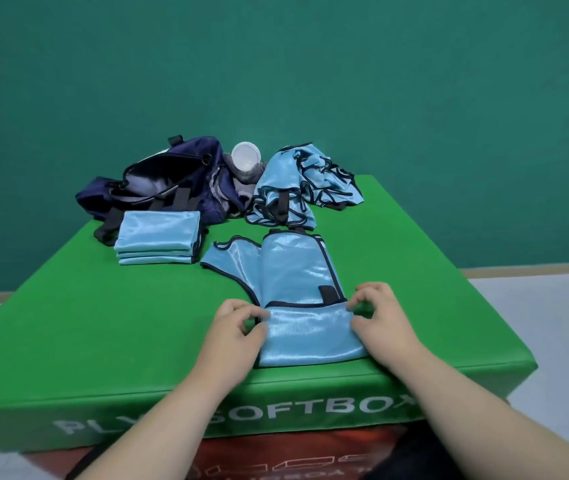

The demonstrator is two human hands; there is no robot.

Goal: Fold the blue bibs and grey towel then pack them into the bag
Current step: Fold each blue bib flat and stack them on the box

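- Blue shiny fabric lies at the near middle of the green padded box point(103, 323): one bib point(297, 271) with dark trim, spread lengthwise away from the person, and one flap fanning out to its left.
- Its near end is doubled up over itself, and the trimmed edge of that fold runs across between the two hands.
- At the left corner of the fold, the left hand point(234, 327) has its fingers point(238, 306) curled, thumb and forefinger pinching the cloth.
- At the right corner, the right hand point(383, 323) pinches the cloth the same way with its fingers point(362, 296) bent.
- A stack of folded bibs point(158, 237) sits further back on the left, edges squared, just in front of the bag.
- The dark navy bag point(165, 181) lies at the far left of the box, its mouth gaping open and black straps trailing forward.
- A heap of bibs point(304, 181), unfolded and crumpled, lies at the far right, well apart from the stack.
- Between bag and heap, the grey towel point(241, 176) is bunched up, with a white round lid or cup point(246, 156) resting on it; I cannot tell which.
- White letters run along the front wall of the box, partly hidden by the forearms.
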